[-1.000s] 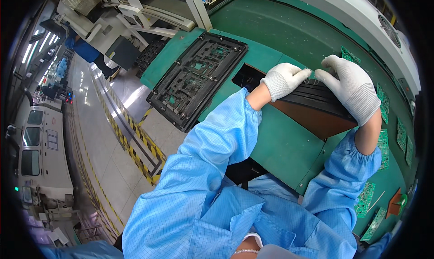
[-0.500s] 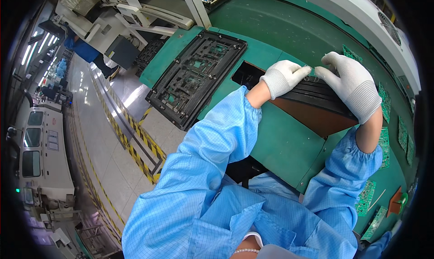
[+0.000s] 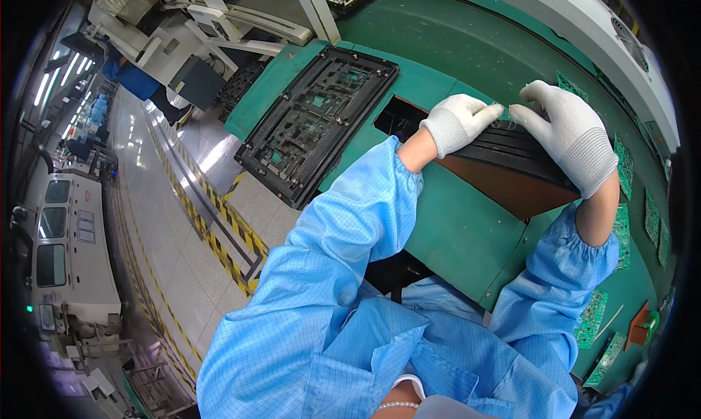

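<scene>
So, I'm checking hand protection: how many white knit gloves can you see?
2: one glove on the left hand, another on the right hand, both near the ridged black piece. Others may be hidden: the background person shows no clear hands.

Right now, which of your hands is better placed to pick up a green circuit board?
Probably the right hand: it is nearer the green circuit boards on the right. The left hand is farther away, with the right hand in between.

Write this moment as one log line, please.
Left hand: at black frame; right hand: at black frame; gloves: white; grip: unclear.
</scene>
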`<state>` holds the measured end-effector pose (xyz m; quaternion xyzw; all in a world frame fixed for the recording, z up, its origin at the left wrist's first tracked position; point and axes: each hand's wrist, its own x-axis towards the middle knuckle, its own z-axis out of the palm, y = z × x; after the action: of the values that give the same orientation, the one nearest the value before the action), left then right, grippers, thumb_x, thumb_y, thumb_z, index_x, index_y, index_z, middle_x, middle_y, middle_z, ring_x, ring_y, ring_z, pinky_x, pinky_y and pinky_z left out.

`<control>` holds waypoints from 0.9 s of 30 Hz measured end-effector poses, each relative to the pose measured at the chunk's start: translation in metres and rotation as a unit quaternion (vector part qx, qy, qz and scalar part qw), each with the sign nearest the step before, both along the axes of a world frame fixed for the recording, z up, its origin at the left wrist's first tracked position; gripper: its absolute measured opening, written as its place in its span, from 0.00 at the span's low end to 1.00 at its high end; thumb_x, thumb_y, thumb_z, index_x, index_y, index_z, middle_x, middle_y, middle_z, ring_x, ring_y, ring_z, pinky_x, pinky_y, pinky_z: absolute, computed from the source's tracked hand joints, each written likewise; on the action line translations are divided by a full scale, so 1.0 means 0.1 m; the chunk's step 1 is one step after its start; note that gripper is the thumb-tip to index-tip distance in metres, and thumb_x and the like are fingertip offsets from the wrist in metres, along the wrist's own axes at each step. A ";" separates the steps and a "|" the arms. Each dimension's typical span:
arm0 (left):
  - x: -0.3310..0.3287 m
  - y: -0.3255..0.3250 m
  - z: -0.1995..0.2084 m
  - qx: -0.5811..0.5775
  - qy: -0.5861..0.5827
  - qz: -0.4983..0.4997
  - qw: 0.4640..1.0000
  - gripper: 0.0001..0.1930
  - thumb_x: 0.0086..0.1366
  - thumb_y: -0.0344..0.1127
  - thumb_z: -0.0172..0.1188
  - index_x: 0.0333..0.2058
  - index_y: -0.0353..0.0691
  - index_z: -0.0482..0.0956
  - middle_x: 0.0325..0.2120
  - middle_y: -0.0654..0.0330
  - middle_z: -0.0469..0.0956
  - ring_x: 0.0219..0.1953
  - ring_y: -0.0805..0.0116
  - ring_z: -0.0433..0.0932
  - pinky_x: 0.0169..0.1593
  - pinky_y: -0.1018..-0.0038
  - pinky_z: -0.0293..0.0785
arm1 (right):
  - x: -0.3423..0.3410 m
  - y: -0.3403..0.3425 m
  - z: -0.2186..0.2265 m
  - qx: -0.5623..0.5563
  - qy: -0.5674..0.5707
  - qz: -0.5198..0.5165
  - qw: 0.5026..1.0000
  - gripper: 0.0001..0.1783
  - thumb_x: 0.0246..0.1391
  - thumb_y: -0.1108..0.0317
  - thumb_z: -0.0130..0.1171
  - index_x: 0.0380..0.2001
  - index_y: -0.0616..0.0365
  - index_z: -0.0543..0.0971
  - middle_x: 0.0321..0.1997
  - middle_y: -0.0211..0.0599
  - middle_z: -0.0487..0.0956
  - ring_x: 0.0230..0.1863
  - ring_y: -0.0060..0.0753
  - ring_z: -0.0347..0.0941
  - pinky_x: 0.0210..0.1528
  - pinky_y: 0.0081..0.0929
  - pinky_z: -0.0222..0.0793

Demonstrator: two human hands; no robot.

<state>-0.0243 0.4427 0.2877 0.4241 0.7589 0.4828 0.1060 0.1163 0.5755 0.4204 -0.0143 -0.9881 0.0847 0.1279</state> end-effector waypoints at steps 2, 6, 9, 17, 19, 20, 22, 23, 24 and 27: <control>0.00 0.00 0.00 -0.001 0.000 0.000 1.000 0.29 0.68 0.60 0.51 0.29 0.38 0.85 0.20 0.49 0.79 0.27 0.53 0.79 0.36 0.63 0.74 | 0.00 0.01 0.00 0.000 -0.003 -0.002 1.000 0.23 0.59 0.51 0.58 0.39 0.64 0.80 0.34 0.54 0.81 0.39 0.54 0.79 0.45 0.42 0.74; 0.00 0.00 0.00 -0.003 -0.001 -0.001 1.000 0.29 0.68 0.60 0.51 0.29 0.38 0.85 0.20 0.48 0.79 0.27 0.52 0.79 0.36 0.63 0.74 | 0.00 0.00 -0.01 0.000 -0.004 -0.006 1.000 0.23 0.59 0.50 0.58 0.39 0.64 0.80 0.34 0.54 0.81 0.39 0.54 0.79 0.45 0.42 0.74; 0.00 0.00 -0.01 0.001 -0.002 0.001 1.000 0.29 0.68 0.60 0.50 0.29 0.38 0.85 0.21 0.48 0.79 0.27 0.52 0.79 0.37 0.63 0.74 | 0.00 0.00 0.00 -0.006 -0.005 -0.005 1.000 0.24 0.59 0.50 0.57 0.39 0.64 0.80 0.34 0.54 0.81 0.39 0.53 0.79 0.45 0.42 0.74; -0.01 0.00 0.01 -0.005 -0.006 -0.004 1.000 0.29 0.68 0.60 0.51 0.28 0.38 0.85 0.21 0.48 0.78 0.27 0.51 0.79 0.36 0.62 0.74 | -0.02 0.00 0.01 -0.003 -0.021 -0.013 1.000 0.22 0.58 0.53 0.59 0.41 0.65 0.79 0.36 0.53 0.82 0.40 0.50 0.81 0.45 0.39 0.75; -0.01 0.00 0.01 -0.010 -0.004 -0.002 1.000 0.29 0.68 0.60 0.51 0.28 0.38 0.85 0.21 0.48 0.78 0.27 0.52 0.79 0.36 0.62 0.74 | -0.03 0.01 0.01 0.004 -0.032 -0.019 0.999 0.22 0.57 0.54 0.60 0.43 0.65 0.79 0.37 0.51 0.83 0.40 0.47 0.81 0.46 0.36 0.75; 0.00 0.00 0.01 -0.008 -0.002 -0.001 1.000 0.29 0.68 0.60 0.51 0.28 0.38 0.85 0.21 0.48 0.79 0.28 0.52 0.79 0.37 0.62 0.74 | -0.03 0.01 0.01 0.003 -0.032 -0.019 0.999 0.22 0.57 0.54 0.60 0.42 0.65 0.79 0.37 0.51 0.83 0.40 0.47 0.81 0.46 0.36 0.75; 0.00 0.00 0.02 -0.006 -0.001 -0.001 1.000 0.29 0.68 0.60 0.51 0.28 0.38 0.85 0.21 0.48 0.79 0.28 0.52 0.79 0.37 0.63 0.74 | -0.03 0.02 0.00 0.003 -0.032 -0.020 0.999 0.22 0.57 0.54 0.60 0.42 0.65 0.79 0.37 0.51 0.83 0.40 0.47 0.81 0.46 0.36 0.75; 0.00 -0.01 0.03 -0.011 0.003 -0.002 1.000 0.28 0.69 0.58 0.52 0.31 0.36 0.85 0.22 0.47 0.79 0.28 0.55 0.79 0.36 0.64 0.74 | -0.03 0.03 0.00 0.004 -0.031 -0.018 0.999 0.22 0.57 0.54 0.60 0.42 0.65 0.79 0.37 0.51 0.83 0.40 0.47 0.81 0.46 0.36 0.75; 0.00 -0.01 0.02 -0.016 0.008 -0.003 1.000 0.28 0.70 0.57 0.52 0.33 0.33 0.84 0.22 0.46 0.79 0.27 0.57 0.79 0.36 0.66 0.74 | -0.03 0.03 0.00 0.004 -0.028 -0.015 0.999 0.22 0.57 0.54 0.60 0.42 0.65 0.79 0.37 0.51 0.83 0.40 0.47 0.81 0.46 0.36 0.75; 0.00 -0.01 0.01 -0.003 -0.001 -0.003 1.000 0.28 0.70 0.57 0.53 0.33 0.33 0.84 0.22 0.47 0.79 0.27 0.58 0.79 0.36 0.67 0.74 | -0.02 0.00 0.02 -0.001 -0.029 -0.014 0.999 0.21 0.57 0.55 0.59 0.42 0.65 0.79 0.37 0.51 0.83 0.40 0.47 0.81 0.46 0.36 0.75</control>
<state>-0.0239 0.4418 0.2886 0.4253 0.7592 0.4804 0.1091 0.1142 0.5759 0.4221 -0.0307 -0.9911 0.0830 0.0999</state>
